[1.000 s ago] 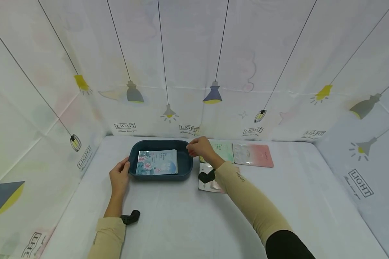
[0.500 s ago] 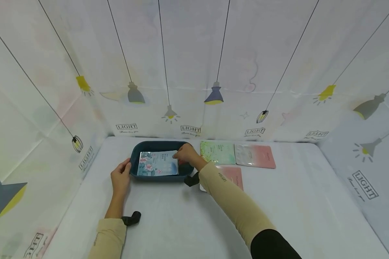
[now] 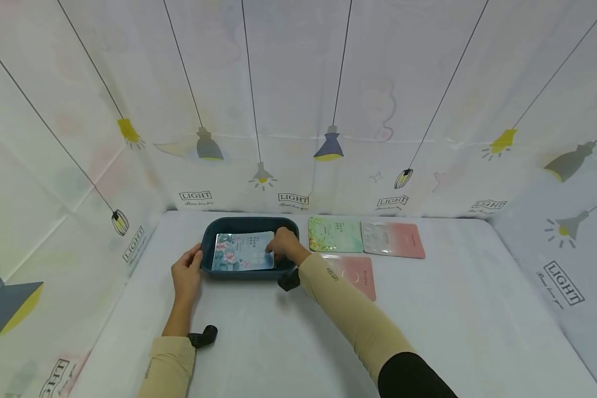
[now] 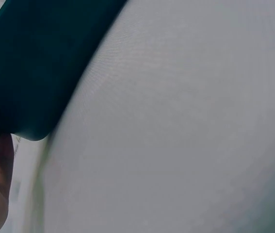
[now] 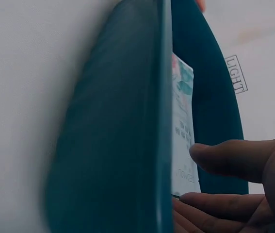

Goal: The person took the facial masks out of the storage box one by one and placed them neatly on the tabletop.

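Observation:
A dark teal tray (image 3: 244, 275) stands at the back left of the white table. Inside it lies a blue floral face mask packet (image 3: 241, 250). My left hand (image 3: 186, 272) holds the tray's left end, fingers against its wall in the left wrist view. Reaching over the right end, my right hand (image 3: 287, 246) pinches the packet's right edge. The right wrist view has the thumb on the packet's printed face (image 5: 183, 126) and the other fingers at its edge, partly hidden by the tray wall (image 5: 113, 131).
Right of the tray lie a green packet (image 3: 335, 234) and a pink-and-silver packet (image 3: 393, 239), side by side. A pink packet (image 3: 358, 273) lies nearer, partly covered by the right sleeve (image 3: 353, 309). Lamp-printed cloth (image 3: 288, 110) walls the table's back and sides.
My right hand has moved from the tray's right rim down and left to the packet's right edge, its fingers now on it. The left hand keeps its hold on the tray.

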Demonstrator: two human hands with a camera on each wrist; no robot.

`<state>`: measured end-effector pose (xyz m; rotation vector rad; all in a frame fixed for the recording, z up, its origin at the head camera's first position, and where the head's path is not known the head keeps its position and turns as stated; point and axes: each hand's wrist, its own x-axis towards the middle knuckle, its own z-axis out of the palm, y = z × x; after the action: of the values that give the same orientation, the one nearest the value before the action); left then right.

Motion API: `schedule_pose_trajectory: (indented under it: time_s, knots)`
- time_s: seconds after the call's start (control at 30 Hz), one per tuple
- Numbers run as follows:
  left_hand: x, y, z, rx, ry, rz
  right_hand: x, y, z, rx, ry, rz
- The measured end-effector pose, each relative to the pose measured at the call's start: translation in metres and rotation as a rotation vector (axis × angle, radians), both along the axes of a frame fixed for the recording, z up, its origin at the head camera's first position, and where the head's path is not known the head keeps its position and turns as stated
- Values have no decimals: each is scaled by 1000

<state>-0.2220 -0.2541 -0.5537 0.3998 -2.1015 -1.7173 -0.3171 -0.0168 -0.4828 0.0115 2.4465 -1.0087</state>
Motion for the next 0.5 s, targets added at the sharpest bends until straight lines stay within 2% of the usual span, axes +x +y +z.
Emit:
schedule_pose_trajectory:
  time_s: [0.1,0.27,0.33,0.5]
  knots:
    - [0,-1,0,-4,-3,-3,2,-3,-1,-12,6,-39]
    - [0,-1,-2,-9,0,-7,7,-7,1,-22,75,-108]
    - [0,-2,-2,-13,-3,-7,8,-9,1,-3,104,-112]
    - [0,-1,-1,-17,-8,-2,8,-11,-2,29,77,-106]
